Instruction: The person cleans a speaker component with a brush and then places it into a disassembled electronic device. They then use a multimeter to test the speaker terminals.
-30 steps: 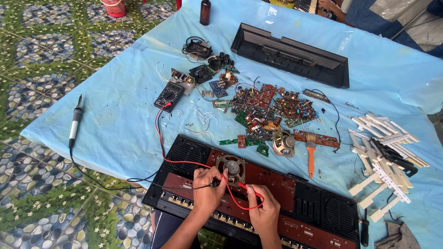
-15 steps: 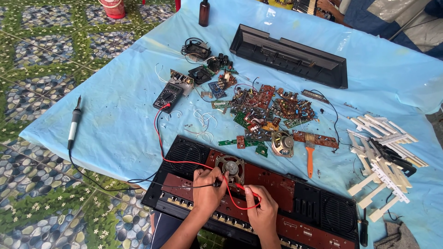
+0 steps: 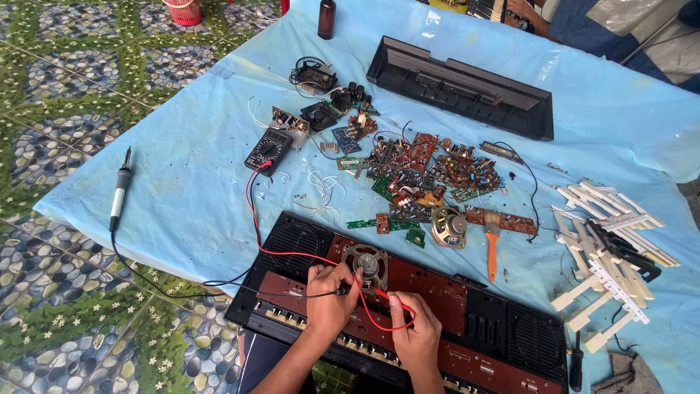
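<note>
Probes of multimeter pinched in left hand and right hand at speaker; slipping tip risks bridging terminals.

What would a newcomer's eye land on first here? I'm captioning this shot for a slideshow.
First, the opened keyboard chassis at the near edge of the blue sheet, where the left hand and right hand press black and red multimeter probes beside a small round speaker. Then the heap of circuit boards mid-sheet, and the loose white keys piled at right.
</note>
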